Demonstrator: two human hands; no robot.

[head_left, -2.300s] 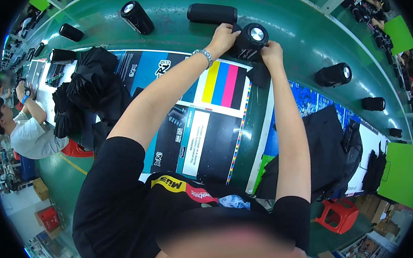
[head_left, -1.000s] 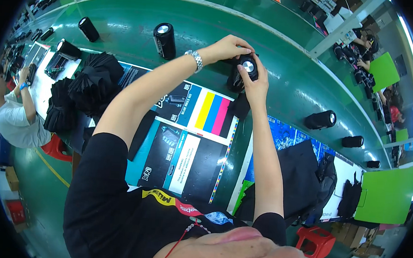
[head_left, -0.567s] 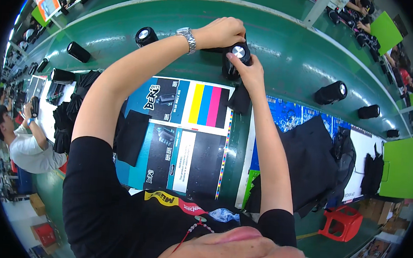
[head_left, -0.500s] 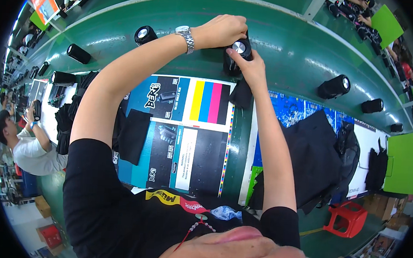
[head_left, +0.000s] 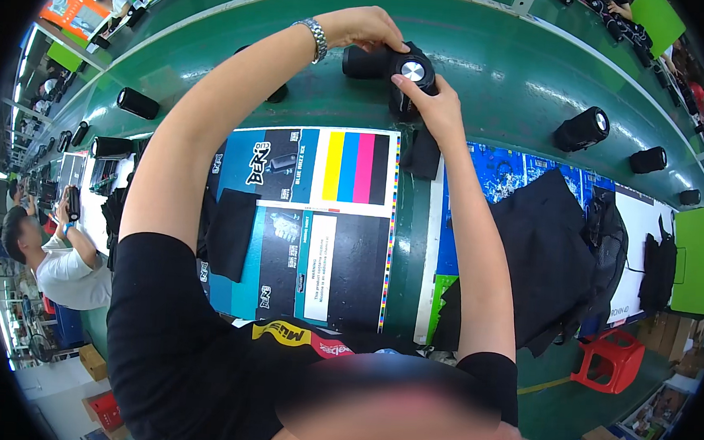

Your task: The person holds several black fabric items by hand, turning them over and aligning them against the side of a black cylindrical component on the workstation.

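Note:
A black cylindrical speaker (head_left: 412, 72) with a shiny silver disc on its upward end stands on the green surface beyond the printed sheets. My right hand (head_left: 439, 111) grips it from the near right, its thumb over the top edge. The fingers of my left hand (head_left: 370, 29) are drawn together at its far left rim; what they pinch there is partly hidden. Just left of it lies another dark cylinder (head_left: 364, 63). A small black cloth piece (head_left: 421, 156) sits below my right hand. One more black speaker (head_left: 277, 94) is mostly covered by my left forearm.
Black speakers stand or lie along the green surface (head_left: 497, 92), at left (head_left: 137, 103) and right (head_left: 582, 129). Colour-printed sheets (head_left: 270, 239) lie nearer me, with black cloth (head_left: 535, 255) piled on the right. A red stool (head_left: 609, 361) is at right; a co-worker (head_left: 64, 255) sits at left.
My left hand has shifted slightly left, its fingers now reaching down to the speaker's rim. The speaker's disc shows more fully, and the cylinder beside it has come into plainer view.

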